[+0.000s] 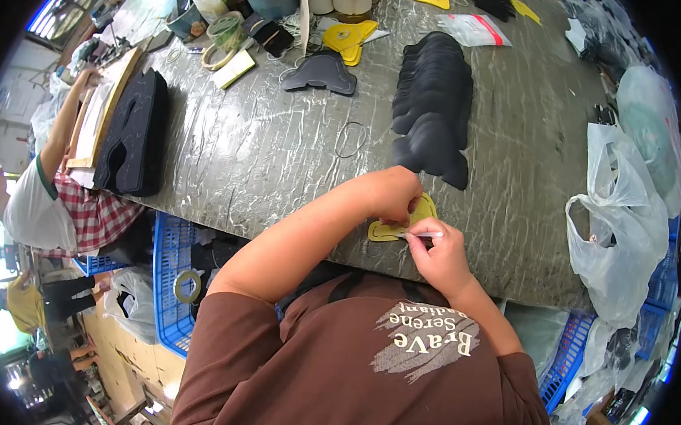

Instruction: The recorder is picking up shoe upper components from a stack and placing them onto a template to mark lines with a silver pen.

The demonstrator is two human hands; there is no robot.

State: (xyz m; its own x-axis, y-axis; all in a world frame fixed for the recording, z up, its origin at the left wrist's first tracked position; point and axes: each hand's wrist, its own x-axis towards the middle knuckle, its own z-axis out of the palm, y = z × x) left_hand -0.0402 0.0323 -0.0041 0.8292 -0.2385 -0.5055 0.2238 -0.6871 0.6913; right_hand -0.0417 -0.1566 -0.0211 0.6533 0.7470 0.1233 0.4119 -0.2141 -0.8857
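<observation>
On the table's near edge lies a yellow flat template (424,208) with a curved outline and a line running inside its rim. My left hand (397,195) presses on its upper part, fingers curled down and partly hidden behind the hand. A thin whitish pen (431,234) is pinched in my right hand (440,258), its tip at the template's lower part. What lies under the template is hidden. Just beyond my left hand, a row of overlapping black shaped pieces (432,102) stretches away over the table.
Thin loops (350,140) lie left of the row. Farther back are a black pad (321,74), yellow pieces (351,40) and tubs (275,0). A black stack (134,134) stands at left, near another person (33,200). Plastic bags (619,219) hang at right; a blue crate (169,280) sits below.
</observation>
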